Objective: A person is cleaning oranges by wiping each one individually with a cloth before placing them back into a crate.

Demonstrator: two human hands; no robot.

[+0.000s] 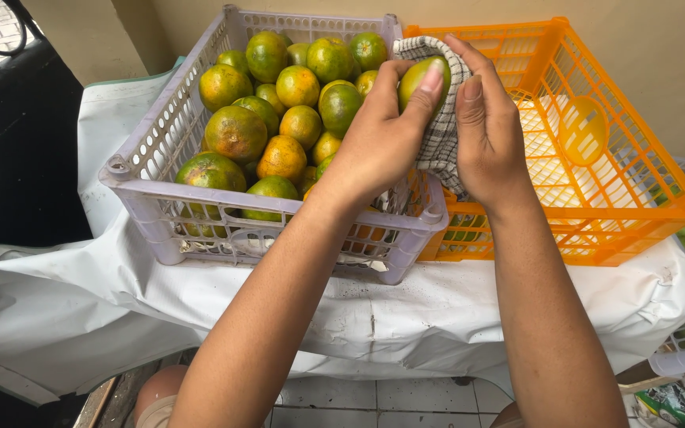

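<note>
Fingers of the left hand (378,147) clamp a green citrus fruit (420,79) above the lavender crate (152,150); the right hand (485,135) presses a checked cloth (441,135) around it. Firm, smooth-skinned, probably light; best gripped around its middle.

White-sheeted table (406,317) under lilac crate (160,170), orange crate (644,206)

Your left hand (378,147) and right hand (489,135) enter from the lower frame: forearms bare, unsleeved; no rings, watch or gloves; nails short.
</note>
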